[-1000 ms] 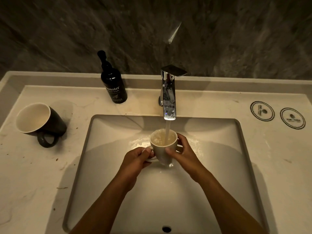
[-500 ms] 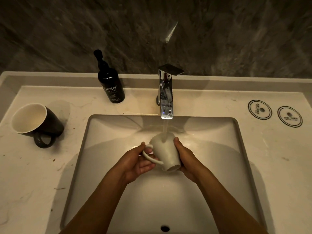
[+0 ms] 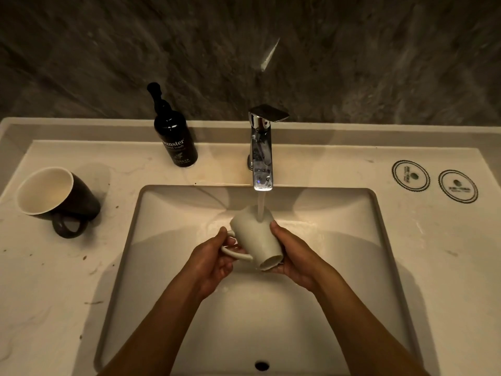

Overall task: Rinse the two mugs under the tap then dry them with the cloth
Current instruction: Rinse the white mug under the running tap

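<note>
I hold a white mug [image 3: 257, 234] over the sink basin [image 3: 162, 240], tipped with its base toward me and its mouth away. Water from the chrome tap [image 3: 261, 158] runs onto its outer wall. My left hand [image 3: 214, 259] grips the handle on the left; my right hand [image 3: 295, 253] holds the body and base on the right. A second mug [image 3: 59, 196], black outside and white inside, stands tilted on the counter far left, handle toward me. No cloth is in view.
A dark hand-wash pump bottle [image 3: 174, 137] stands on the counter behind the basin's left corner. Two round printed coasters [image 3: 410, 175] [image 3: 458, 186] lie at the right. The overflow hole [image 3: 261, 365] sits in the basin's near wall. A dark stone wall rises behind.
The white mug was upright and filling under the stream a second ago. It has since been tipped over, mouth away from me, so water now strikes its outside. Both hands stayed on it.
</note>
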